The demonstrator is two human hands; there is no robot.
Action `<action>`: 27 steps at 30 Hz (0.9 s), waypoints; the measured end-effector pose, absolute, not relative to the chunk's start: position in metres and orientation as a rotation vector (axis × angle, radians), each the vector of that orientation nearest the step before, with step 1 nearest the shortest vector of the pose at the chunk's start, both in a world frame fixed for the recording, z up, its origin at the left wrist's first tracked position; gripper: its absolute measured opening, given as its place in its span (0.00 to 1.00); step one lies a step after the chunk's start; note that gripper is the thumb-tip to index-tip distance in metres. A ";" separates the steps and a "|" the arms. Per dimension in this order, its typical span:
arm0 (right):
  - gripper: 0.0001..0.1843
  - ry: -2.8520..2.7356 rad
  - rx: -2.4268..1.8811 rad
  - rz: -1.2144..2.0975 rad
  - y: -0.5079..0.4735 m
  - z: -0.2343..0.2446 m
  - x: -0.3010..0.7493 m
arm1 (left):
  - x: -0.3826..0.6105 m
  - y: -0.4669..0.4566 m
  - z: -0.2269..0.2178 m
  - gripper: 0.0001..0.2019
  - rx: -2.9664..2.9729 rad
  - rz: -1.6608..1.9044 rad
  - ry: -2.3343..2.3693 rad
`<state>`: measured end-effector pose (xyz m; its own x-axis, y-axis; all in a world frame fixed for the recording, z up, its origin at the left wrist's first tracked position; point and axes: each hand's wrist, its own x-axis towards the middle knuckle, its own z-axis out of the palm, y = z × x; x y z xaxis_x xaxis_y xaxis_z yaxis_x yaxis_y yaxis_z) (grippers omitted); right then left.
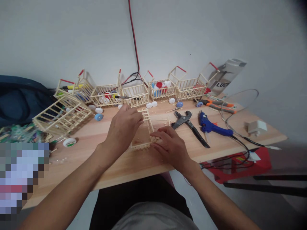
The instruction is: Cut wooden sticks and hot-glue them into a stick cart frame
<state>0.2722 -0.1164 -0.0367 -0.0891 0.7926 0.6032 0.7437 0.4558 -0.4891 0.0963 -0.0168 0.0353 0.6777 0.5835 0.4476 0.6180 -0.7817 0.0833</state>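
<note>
A small half-built cart frame of thin wooden sticks (146, 127) stands on the wooden table (115, 159) in front of me. My left hand (123, 126) is curled around the frame's upper left side, fingers closed on its top rail. My right hand (171, 145) rests on the table at the frame's right lower corner, fingers bent and pressing a stick side panel. Both hands hold the frame steady between them.
Several finished stick carts (105, 94) with red handles line the wall, one (61, 116) lying at the left. Black pliers (189, 124), a blue glue gun (212, 126), orange cutters (219, 105), bottle caps (98, 117) and a white adapter (257, 127) lie around. A red box (242, 163) sits below the table's right edge.
</note>
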 end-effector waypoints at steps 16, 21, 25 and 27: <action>0.13 -1.872 -1.254 0.093 -0.117 -0.037 0.273 | 0.098 -0.021 0.035 0.08 -2.742 -0.677 -0.952; 0.12 -1.880 -1.240 0.085 -0.118 -0.035 0.273 | 0.099 -0.023 0.037 0.07 -2.754 -0.633 -0.972; 0.12 -1.885 -1.237 0.090 -0.118 -0.035 0.273 | 0.100 -0.023 0.038 0.08 -2.747 -0.634 -0.958; 0.12 -1.885 -1.243 0.087 -0.118 -0.035 0.273 | 0.100 -0.023 0.038 0.09 -2.743 -0.639 -0.947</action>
<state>0.2729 -0.1180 -0.0345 -0.1405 0.7804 0.6093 0.7210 0.5024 -0.4772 0.0998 -0.0231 0.0377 0.7063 0.5478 0.4483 0.6208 -0.7837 -0.0204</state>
